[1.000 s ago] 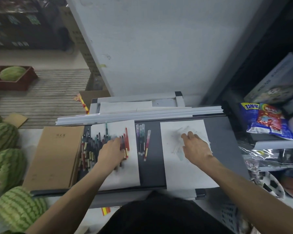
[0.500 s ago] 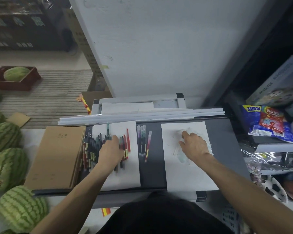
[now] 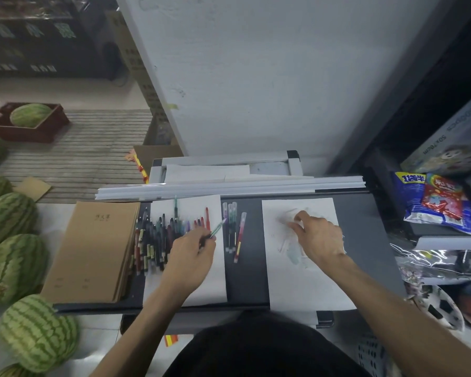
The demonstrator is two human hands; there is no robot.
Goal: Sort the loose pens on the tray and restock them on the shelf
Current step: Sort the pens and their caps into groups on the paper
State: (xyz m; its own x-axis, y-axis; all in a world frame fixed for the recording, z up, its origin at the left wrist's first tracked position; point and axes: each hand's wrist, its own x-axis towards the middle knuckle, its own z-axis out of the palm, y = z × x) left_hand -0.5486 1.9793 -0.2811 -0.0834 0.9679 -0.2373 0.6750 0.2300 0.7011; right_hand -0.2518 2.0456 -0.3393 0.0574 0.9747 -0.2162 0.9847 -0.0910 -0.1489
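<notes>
A heap of loose pens (image 3: 158, 240) lies on the left white sheet (image 3: 201, 284) of the dark tray (image 3: 248, 289). My left hand (image 3: 192, 253) pinches a green-tipped pen (image 3: 216, 228) that points up and right, toward a small row of sorted pens (image 3: 233, 229) on the tray's dark middle strip. My right hand (image 3: 317, 239) rests on the right white sheet (image 3: 305, 281) with curled fingers, over some pale, clear things that I cannot make out.
A stack of brown notebooks (image 3: 93, 248) fills the tray's left end. White strips (image 3: 229, 187) lie along its far edge. Watermelons (image 3: 14, 262) crowd the left. Shelves at the right hold snack bags (image 3: 435, 202), a box (image 3: 452, 140) and balls (image 3: 438, 308).
My left hand has lifted a green-tipped pen out of the heap and swung it toward the sorted row. My right hand's fingers have curled in on the right sheet.
</notes>
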